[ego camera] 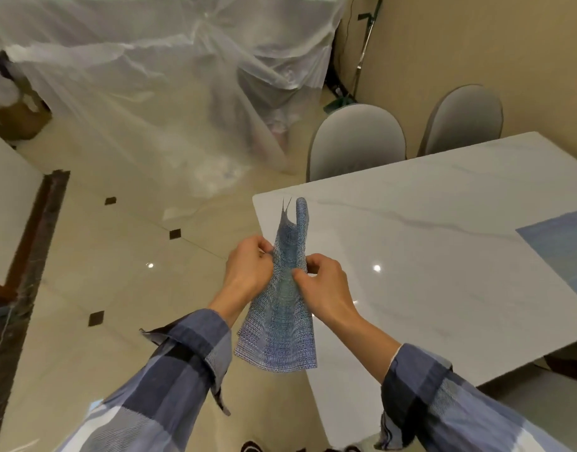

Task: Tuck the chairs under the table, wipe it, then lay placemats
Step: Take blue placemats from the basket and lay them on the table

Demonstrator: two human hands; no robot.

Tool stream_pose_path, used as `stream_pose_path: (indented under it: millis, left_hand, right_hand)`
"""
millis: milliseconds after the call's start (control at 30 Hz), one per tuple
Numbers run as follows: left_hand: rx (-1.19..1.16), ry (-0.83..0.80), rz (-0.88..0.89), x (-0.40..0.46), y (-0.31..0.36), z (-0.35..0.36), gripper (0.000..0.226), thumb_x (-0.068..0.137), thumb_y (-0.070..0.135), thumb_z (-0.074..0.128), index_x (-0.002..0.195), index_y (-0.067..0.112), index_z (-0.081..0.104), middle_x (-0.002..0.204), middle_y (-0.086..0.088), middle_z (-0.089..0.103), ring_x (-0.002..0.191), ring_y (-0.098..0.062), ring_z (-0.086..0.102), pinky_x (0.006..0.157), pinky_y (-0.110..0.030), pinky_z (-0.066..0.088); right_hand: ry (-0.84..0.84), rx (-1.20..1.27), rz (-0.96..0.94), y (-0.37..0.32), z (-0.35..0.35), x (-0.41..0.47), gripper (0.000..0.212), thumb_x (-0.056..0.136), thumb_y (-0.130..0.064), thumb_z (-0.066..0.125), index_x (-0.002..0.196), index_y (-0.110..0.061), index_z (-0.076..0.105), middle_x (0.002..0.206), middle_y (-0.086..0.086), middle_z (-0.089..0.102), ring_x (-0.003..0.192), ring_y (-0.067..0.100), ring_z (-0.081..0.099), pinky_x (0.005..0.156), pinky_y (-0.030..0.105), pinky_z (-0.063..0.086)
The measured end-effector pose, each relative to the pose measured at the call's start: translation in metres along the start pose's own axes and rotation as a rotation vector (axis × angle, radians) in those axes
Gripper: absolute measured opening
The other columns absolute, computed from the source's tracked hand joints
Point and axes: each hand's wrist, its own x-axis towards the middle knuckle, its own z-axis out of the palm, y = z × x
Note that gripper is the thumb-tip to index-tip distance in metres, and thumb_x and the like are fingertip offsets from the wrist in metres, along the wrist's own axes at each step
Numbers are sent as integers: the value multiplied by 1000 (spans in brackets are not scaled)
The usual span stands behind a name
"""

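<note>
A blue woven placemat (282,308) hangs folded lengthwise between my hands, above the near left corner of the white marble table (443,256). My left hand (248,272) pinches its left edge and my right hand (323,285) pinches its right edge, both at mid height. A second blue placemat (561,252) lies flat on the table at the right edge of view. Two grey round-backed chairs (357,141) (463,119) stand tucked in along the table's far side.
Clear plastic sheeting (169,86) covers furniture across the glossy tiled floor to the far left. A mop or broom handle (362,57) leans in the wall corner behind the chairs. A dark wooden frame (29,236) runs along the left.
</note>
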Motion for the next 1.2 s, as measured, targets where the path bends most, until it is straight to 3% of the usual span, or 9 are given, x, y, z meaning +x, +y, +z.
stream_pose_path:
  millis: [200,333,433,500,667,800,933,1067,1200]
  left_hand:
    - [6,-51,54,67,7,-41,18,91,8,49,91,24,58,72,1,62,64,-19,55,55,-27,39]
    - [26,-104,72,117,22,-52,29,89,4,47,103,24,62,87,-4,70,72,-23,67,59,-29,49]
    - [37,-156,100,167,34,-55,34,89,3,46,106,26,66,91,-6,72,61,-17,60,53,-24,43]
    - [49,-161,118,206,48,-59,34,87,5,47,103,28,67,93,-7,73,65,-18,61,57,-25,46]
    - [113,-152,167,305,101,-72,24,84,7,52,82,26,65,70,1,69,59,-18,59,55,-26,43]
    - [191,-199,244,379,146,-67,14,89,14,58,80,24,62,67,5,64,63,-17,56,59,-27,41]
    - [187,-290,330,438,190,-43,16,93,10,56,81,20,60,62,4,60,55,-14,51,52,-26,38]
    - [182,-373,452,494,244,-11,18,96,4,49,83,13,57,58,2,54,41,-2,46,38,-14,34]
    - [167,-520,552,549,283,28,14,96,6,51,88,14,59,55,2,52,36,-2,38,39,-19,33]
  right_hand:
    - [105,92,39,-43,26,44,12,91,-21,60,97,-16,69,91,-7,70,85,12,66,75,32,55]
    - [172,140,68,-58,38,83,11,89,-20,62,93,-12,69,88,-3,70,87,18,67,80,42,57]
    - [204,185,76,-72,46,123,8,89,-19,62,92,-16,69,87,-5,70,87,14,67,81,40,56]
    - [228,209,67,-85,48,158,8,89,-20,63,91,-16,70,87,-4,71,87,13,66,79,38,56]
    - [267,280,63,-125,45,257,8,91,-19,63,90,-14,69,85,-5,69,84,13,65,71,31,55]
    - [343,305,99,-143,30,328,12,88,-22,63,86,-11,67,80,8,69,78,27,66,71,48,57]
    - [454,313,133,-148,1,389,17,86,-28,63,85,-11,66,81,7,69,79,27,66,72,51,57]
    - [604,387,202,-144,-25,454,14,88,-29,63,97,-20,69,90,-5,71,86,15,68,82,46,58]
    - [737,341,221,-151,-38,514,22,92,-25,61,113,-20,67,107,-9,69,97,9,64,90,37,55]
